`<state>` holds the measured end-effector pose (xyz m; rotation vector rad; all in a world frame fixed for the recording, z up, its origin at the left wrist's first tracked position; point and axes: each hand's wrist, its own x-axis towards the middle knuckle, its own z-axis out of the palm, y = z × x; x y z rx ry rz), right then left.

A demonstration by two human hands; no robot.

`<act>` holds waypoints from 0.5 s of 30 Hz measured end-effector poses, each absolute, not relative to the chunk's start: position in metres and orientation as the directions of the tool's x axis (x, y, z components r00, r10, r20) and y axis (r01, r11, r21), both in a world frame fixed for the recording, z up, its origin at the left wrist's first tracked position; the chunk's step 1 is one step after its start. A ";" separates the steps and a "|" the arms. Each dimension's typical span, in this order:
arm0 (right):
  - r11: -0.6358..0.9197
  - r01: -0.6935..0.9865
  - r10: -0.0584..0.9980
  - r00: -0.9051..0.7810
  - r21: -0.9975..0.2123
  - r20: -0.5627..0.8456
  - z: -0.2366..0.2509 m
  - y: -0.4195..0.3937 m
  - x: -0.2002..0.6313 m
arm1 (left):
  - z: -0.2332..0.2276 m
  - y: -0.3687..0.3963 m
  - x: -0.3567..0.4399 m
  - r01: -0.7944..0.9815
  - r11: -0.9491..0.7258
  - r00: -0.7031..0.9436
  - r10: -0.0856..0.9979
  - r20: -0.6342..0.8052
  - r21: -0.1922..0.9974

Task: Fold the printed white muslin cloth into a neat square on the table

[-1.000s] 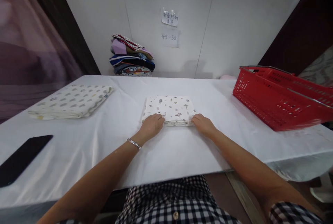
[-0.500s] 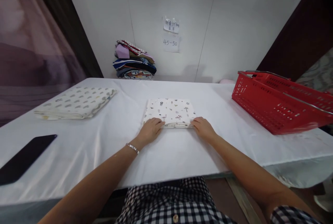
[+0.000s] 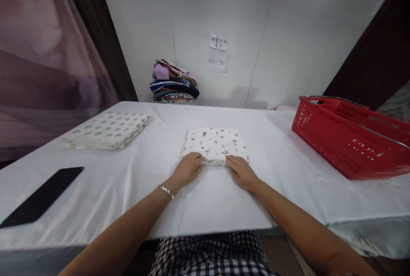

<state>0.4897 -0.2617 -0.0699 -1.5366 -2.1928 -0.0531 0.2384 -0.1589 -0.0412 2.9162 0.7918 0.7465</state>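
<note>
Left hand (image 3: 188, 168) and right hand (image 3: 241, 172) grip flat, fingers extended, pressing folded cloth (image 3: 215, 145) near bench (image 3: 128, 182) front edge. Risk: layers may slide, fold skews.

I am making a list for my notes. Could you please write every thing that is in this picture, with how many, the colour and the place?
folded printed cloth: 1, white with small dark motifs, table centre, under both hands' fingertips
folded dotted cloth: 1, cream with grey spots, table far left
phone: 1, black, near left table edge, lying flat
basket: 1, red plastic with metal handles, table right
stack of clothes: 1 pile, mixed colours, far end by the wall
paper notes: 2, white, handwritten, on the wall
table: 1, white cover
bracelet: 1, silver, left wrist
left hand: 1, on the printed cloth's near edge
right hand: 1, on the same edge
</note>
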 end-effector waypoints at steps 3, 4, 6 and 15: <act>0.373 0.905 0.873 -0.269 -0.203 0.407 -0.071 -0.260 0.488 | -0.039 -0.164 0.252 0.492 -0.862 0.740 0.487 0.465 0.121; 0.377 0.905 0.870 -0.272 -0.197 0.411 -0.071 -0.259 0.487 | -0.041 -0.166 0.256 0.483 -0.870 0.751 0.469 0.464 0.099; 0.388 0.901 0.867 -0.284 -0.195 0.410 -0.071 -0.259 0.488 | -0.048 -0.168 0.263 0.453 -0.890 0.791 0.431 0.434 0.059; 0.320 0.874 0.922 -0.199 -0.365 0.331 -0.048 -0.263 0.484 | -0.065 -0.168 0.256 0.417 -0.908 0.850 0.406 0.337 0.040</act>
